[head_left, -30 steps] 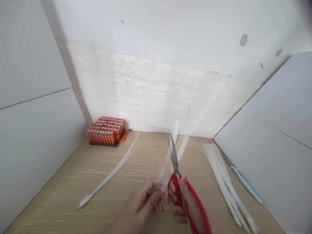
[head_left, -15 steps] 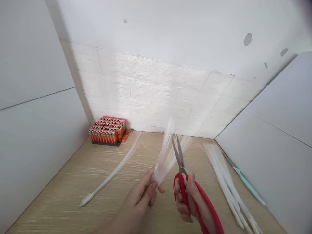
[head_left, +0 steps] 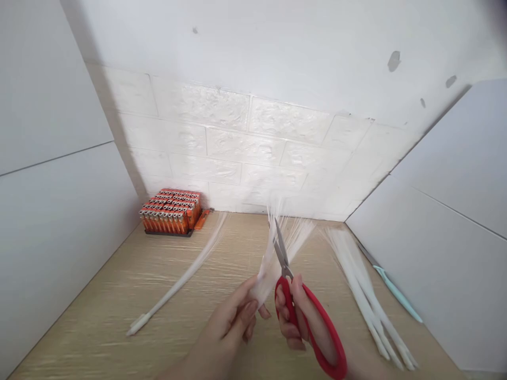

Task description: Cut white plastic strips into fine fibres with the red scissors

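Near the middle, my left hand (head_left: pixel 233 316) pinches a bundle of thin translucent white strands (head_left: pixel 266 282) that fan out upward toward the wall. My right hand (head_left: pixel 293 316) grips red-handled scissors (head_left: pixel 283 258), fingers through the loops. The scissor blades point up and lie among the upper part of the strands, slightly apart. More loose strands (head_left: pixel 300 237) spread out on the table behind the scissors; whether they belong to the held bundle I cannot tell.
At the left lies a single white bundle of strands (head_left: pixel 178 285). Several similar bundles (head_left: pixel 362 290) lie at the right beside a knife with a mint-green handle (head_left: pixel 398 294). Orange lighters (head_left: pixel 170 211) stand in a black tray by the white brick-pattern wall (head_left: pixel 222 142), an orange cutter (head_left: pixel 203 219) beside them.
The scissors have moved left into the strands, and their blades have come closer together. My left hand keeps its hold on the bundle. The whole view has shifted slightly.
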A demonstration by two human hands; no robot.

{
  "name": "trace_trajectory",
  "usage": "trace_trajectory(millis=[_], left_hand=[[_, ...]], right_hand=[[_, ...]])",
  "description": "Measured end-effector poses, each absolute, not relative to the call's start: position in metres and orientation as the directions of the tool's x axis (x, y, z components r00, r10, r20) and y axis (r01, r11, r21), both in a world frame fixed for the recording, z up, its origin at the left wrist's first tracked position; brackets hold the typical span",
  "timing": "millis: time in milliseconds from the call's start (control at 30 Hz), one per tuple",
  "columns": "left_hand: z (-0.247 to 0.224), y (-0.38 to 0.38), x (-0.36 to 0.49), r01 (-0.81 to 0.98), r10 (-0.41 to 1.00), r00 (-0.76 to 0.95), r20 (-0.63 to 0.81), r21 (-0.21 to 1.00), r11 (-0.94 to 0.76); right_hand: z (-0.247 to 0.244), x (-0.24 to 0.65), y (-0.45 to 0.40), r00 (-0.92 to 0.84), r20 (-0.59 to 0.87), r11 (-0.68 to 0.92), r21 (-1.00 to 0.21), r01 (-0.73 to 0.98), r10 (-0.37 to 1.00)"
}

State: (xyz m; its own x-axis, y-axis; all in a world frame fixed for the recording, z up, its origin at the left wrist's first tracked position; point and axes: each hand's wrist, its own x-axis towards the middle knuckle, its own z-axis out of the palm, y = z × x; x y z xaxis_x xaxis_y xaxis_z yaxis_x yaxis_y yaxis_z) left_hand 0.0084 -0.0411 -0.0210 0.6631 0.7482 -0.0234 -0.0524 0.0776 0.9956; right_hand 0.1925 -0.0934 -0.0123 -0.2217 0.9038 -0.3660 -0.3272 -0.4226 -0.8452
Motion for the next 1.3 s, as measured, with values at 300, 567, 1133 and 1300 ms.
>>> trace_trajectory(millis=[300, 567, 1133, 1300], left_hand=[[-0.021, -0.041, 0.009, -0.053, 0.752, 0.658, -0.037, 0.994, 0.096], [-0.024, -0.040, 0.009, -0.053, 0.754, 0.653, -0.072, 0.989, 0.140], [-0.019, -0.035, 0.007, -0.066, 0.761, 0.646, -0.061, 0.989, 0.135], [-0.020, -0.032, 0.008, -0.102, 0.798, 0.602, -0.033, 0.988, 0.118]], right_hand=[[-0.024, 0.186, -0.093, -0.320, -0.304, -0.425, -0.790, -0.442, 0.898], [-0.028, 0.188, -0.095, -0.330, -0.297, -0.424, -0.795, -0.434, 0.896], [-0.017, 0.198, -0.092, -0.227, -0.367, -0.426, -0.840, -0.335, 0.902], [0.009, 0.210, -0.087, -0.108, -0.398, -0.412, -0.873, -0.262, 0.911]])
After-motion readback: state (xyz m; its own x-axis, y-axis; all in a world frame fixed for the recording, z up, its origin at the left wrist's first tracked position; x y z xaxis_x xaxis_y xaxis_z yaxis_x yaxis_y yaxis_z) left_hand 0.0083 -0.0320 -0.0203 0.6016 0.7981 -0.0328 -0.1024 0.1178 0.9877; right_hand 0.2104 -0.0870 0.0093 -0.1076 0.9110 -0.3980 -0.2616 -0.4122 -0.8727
